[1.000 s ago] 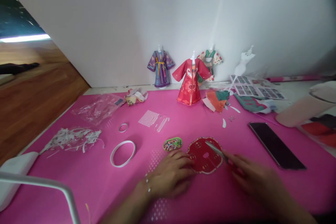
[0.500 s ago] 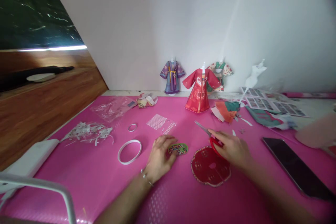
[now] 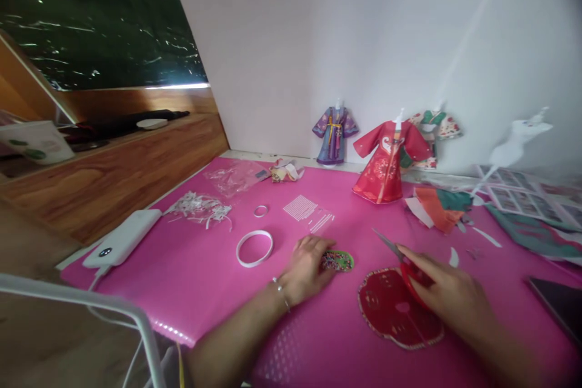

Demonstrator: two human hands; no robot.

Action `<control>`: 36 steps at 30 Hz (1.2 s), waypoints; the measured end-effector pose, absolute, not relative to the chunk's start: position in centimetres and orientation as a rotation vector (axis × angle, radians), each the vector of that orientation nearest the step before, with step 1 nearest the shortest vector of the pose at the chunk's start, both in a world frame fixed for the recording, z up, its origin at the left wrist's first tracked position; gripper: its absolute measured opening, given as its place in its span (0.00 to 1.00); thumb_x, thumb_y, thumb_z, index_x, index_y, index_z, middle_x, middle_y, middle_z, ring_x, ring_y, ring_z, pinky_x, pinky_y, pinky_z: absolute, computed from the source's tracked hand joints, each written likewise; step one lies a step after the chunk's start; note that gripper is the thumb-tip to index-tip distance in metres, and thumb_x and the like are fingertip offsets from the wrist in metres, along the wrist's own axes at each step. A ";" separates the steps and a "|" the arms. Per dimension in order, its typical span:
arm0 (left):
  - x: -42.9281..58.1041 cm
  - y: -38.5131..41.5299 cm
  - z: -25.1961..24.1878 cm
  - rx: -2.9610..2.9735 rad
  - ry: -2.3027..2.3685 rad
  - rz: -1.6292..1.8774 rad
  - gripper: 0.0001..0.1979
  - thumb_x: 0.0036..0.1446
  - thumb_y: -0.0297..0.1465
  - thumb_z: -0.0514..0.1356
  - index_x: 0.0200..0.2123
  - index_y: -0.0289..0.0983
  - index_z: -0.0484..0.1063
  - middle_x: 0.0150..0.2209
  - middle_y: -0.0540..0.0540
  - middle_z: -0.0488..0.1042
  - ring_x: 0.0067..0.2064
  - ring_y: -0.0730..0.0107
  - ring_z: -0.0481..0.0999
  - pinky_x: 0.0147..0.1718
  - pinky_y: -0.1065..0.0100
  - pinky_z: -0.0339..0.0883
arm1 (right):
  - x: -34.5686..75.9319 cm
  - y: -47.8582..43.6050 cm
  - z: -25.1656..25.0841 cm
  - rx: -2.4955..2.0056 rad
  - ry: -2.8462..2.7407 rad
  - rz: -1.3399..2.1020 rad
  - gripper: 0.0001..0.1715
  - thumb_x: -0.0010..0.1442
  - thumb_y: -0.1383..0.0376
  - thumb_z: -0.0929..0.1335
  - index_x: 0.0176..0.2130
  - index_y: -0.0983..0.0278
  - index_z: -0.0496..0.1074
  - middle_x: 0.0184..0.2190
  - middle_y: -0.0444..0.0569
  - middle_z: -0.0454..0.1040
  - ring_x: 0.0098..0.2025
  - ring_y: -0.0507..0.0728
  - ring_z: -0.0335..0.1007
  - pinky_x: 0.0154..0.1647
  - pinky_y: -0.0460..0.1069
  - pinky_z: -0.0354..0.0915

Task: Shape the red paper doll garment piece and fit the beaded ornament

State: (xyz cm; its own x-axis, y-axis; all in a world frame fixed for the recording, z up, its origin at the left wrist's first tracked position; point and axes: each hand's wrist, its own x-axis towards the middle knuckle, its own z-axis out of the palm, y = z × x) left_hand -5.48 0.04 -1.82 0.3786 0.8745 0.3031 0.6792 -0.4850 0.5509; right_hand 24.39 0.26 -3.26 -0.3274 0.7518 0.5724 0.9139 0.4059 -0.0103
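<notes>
My left hand (image 3: 308,268) rests on the pink mat (image 3: 195,279), its curled fingertips touching a small green oval piece (image 3: 339,261) covered in coloured beads. My right hand (image 3: 448,294) is closed round the red handles of a pair of scissors (image 3: 400,254), whose metal blades point up and left. Just below the scissors lies a dark red round paper piece with a white scalloped edge (image 3: 395,312), partly under my right hand.
A white tape ring (image 3: 254,248), a smaller ring (image 3: 260,211), paper shreds (image 3: 200,206) and a white power bank (image 3: 122,237) lie to the left. Paper robes on stands (image 3: 386,160) line the wall. A dark phone (image 3: 561,303) lies at the right. A metal bar (image 3: 91,306) crosses the near left.
My left hand moved off the red round piece to the beaded oval. My right hand lifted the scissors away from it. The view swung left.
</notes>
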 end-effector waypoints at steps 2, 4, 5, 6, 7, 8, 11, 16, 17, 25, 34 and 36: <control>-5.4 0.1 -2.1 2.304 1.367 0.825 0.21 0.54 0.28 0.64 0.52 0.36 0.69 0.47 0.41 0.77 0.50 0.55 0.75 0.55 0.52 0.65 | 24.5 0.1 -3.3 -1.454 -2.138 -0.405 0.22 0.65 0.58 0.63 0.56 0.54 0.74 0.36 0.43 0.81 0.27 0.54 0.78 0.21 0.46 0.66; -5.3 0.2 -2.3 2.297 1.387 0.839 0.22 0.54 0.28 0.65 0.53 0.36 0.68 0.47 0.41 0.77 0.50 0.56 0.75 0.54 0.53 0.66 | 24.7 0.2 -3.4 -1.433 -2.149 -0.379 0.22 0.64 0.58 0.64 0.56 0.54 0.74 0.36 0.43 0.82 0.28 0.54 0.79 0.21 0.45 0.66; -5.2 0.2 -2.3 2.294 1.398 0.846 0.23 0.54 0.28 0.65 0.53 0.36 0.68 0.47 0.41 0.77 0.50 0.56 0.76 0.54 0.53 0.67 | 24.9 0.4 -3.6 -1.416 -2.167 -0.371 0.22 0.63 0.58 0.64 0.55 0.54 0.74 0.35 0.43 0.82 0.28 0.54 0.79 0.20 0.45 0.66; -5.1 0.2 -2.4 2.292 1.407 0.853 0.23 0.54 0.28 0.65 0.54 0.36 0.67 0.48 0.40 0.77 0.50 0.56 0.76 0.54 0.53 0.67 | 25.0 0.5 -3.8 -1.400 -2.191 -0.365 0.23 0.63 0.57 0.65 0.55 0.54 0.74 0.33 0.43 0.82 0.26 0.54 0.78 0.19 0.45 0.65; -5.0 0.3 -2.4 2.291 1.417 0.859 0.24 0.54 0.29 0.65 0.54 0.35 0.67 0.48 0.40 0.77 0.50 0.55 0.76 0.54 0.53 0.67 | 25.2 0.7 -4.0 -1.405 -2.208 -0.355 0.23 0.62 0.56 0.65 0.55 0.54 0.74 0.30 0.43 0.81 0.24 0.54 0.77 0.17 0.45 0.64; -4.8 0.3 -2.4 2.291 1.425 0.863 0.24 0.54 0.29 0.65 0.54 0.35 0.67 0.48 0.40 0.77 0.51 0.55 0.76 0.54 0.53 0.67 | 25.5 0.9 -4.2 -1.420 -2.219 -0.341 0.24 0.61 0.55 0.66 0.55 0.54 0.75 0.26 0.42 0.80 0.21 0.54 0.75 0.16 0.45 0.62; -4.4 0.2 -2.1 2.303 1.427 0.864 0.23 0.55 0.29 0.65 0.54 0.36 0.67 0.49 0.40 0.77 0.52 0.54 0.75 0.55 0.53 0.66 | 26.0 1.3 -4.6 -1.485 -2.224 -0.226 0.25 0.61 0.53 0.66 0.56 0.54 0.74 0.19 0.42 0.76 0.16 0.53 0.71 0.14 0.44 0.61; -3.8 0.0 -1.0 2.324 1.387 0.830 0.23 0.57 0.30 0.64 0.56 0.34 0.66 0.49 0.38 0.76 0.51 0.54 0.76 0.54 0.54 0.67 | 26.0 1.3 -4.6 -1.590 -2.169 -0.141 0.26 0.61 0.51 0.65 0.56 0.54 0.74 0.22 0.45 0.78 0.20 0.56 0.74 0.17 0.46 0.62; -3.8 0.0 -0.7 2.322 1.383 0.821 0.24 0.57 0.29 0.64 0.56 0.34 0.66 0.49 0.38 0.75 0.51 0.54 0.76 0.54 0.54 0.68 | 25.9 1.2 -4.5 -1.598 -2.159 -0.124 0.26 0.61 0.51 0.65 0.56 0.54 0.74 0.23 0.45 0.78 0.21 0.56 0.74 0.18 0.47 0.63; -3.3 0.7 1.5 2.279 1.355 0.775 0.27 0.56 0.29 0.63 0.58 0.35 0.63 0.46 0.40 0.76 0.45 0.58 0.78 0.46 0.58 0.73 | 25.0 0.4 -4.4 -1.586 -2.100 -0.165 0.26 0.62 0.52 0.63 0.56 0.56 0.75 0.27 0.48 0.80 0.24 0.59 0.76 0.21 0.48 0.63; -3.1 1.9 0.1 2.245 1.275 0.837 0.32 0.51 0.27 0.65 0.59 0.36 0.61 0.45 0.42 0.76 0.44 0.59 0.77 0.45 0.58 0.72 | 24.3 -0.1 -3.4 -1.488 -2.129 -0.134 0.22 0.64 0.56 0.62 0.54 0.54 0.75 0.36 0.44 0.82 0.23 0.53 0.75 0.20 0.47 0.65; -3.3 2.0 -1.0 2.226 1.269 0.869 0.32 0.50 0.26 0.64 0.59 0.35 0.60 0.45 0.41 0.76 0.45 0.59 0.77 0.47 0.58 0.72 | 24.2 -0.2 -3.0 -1.467 -2.160 -0.141 0.21 0.64 0.57 0.63 0.55 0.54 0.74 0.34 0.43 0.81 0.26 0.54 0.77 0.21 0.46 0.66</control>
